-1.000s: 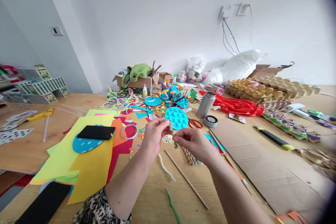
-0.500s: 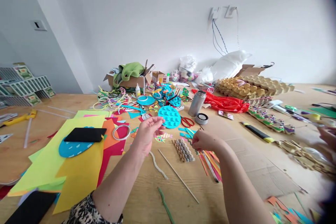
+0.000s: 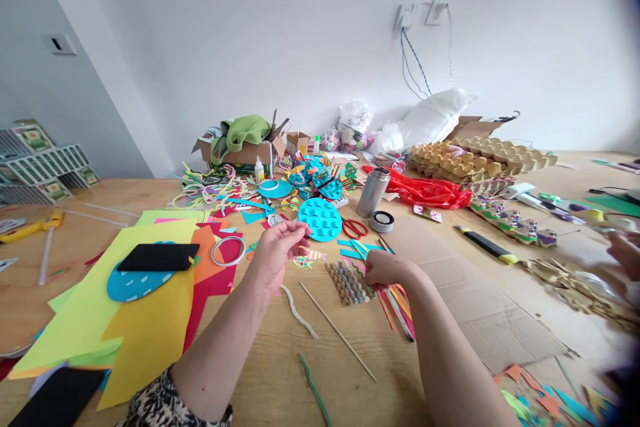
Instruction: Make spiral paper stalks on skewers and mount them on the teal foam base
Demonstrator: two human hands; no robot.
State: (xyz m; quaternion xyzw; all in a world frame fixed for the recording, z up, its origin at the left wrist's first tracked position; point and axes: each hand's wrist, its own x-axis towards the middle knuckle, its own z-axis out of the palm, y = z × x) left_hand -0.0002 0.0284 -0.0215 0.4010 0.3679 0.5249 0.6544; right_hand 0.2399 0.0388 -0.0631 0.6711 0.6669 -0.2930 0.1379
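Note:
My left hand [image 3: 283,247] pinches the lower left edge of a round blue disc [image 3: 321,220] with raised blue squares on it, tilted to face me. My right hand [image 3: 389,270] is closed, its fingertips down at the right edge of a patch of small brown and grey rounded bumps in rows [image 3: 347,283]. What those fingers hold, if anything, is hidden. Coloured paper strips [image 3: 399,310] lie just under the right wrist. Small paper fish [image 3: 302,262] rest beneath the disc.
Red-handled scissors [image 3: 355,229], a metal bottle [image 3: 373,192] and its grey lid [image 3: 382,221] stand beyond my hands. A thin stick [image 3: 337,331] and pipe cleaners lie in front. Coloured paper [image 3: 155,340] covers the left, cardboard [image 3: 465,293] the right. Another person's hand [image 3: 625,253] shows at the far right.
The view has shifted slightly. My right hand sits a little closer to the patch of bumps. My left hand still holds the blue disc in much the same place.

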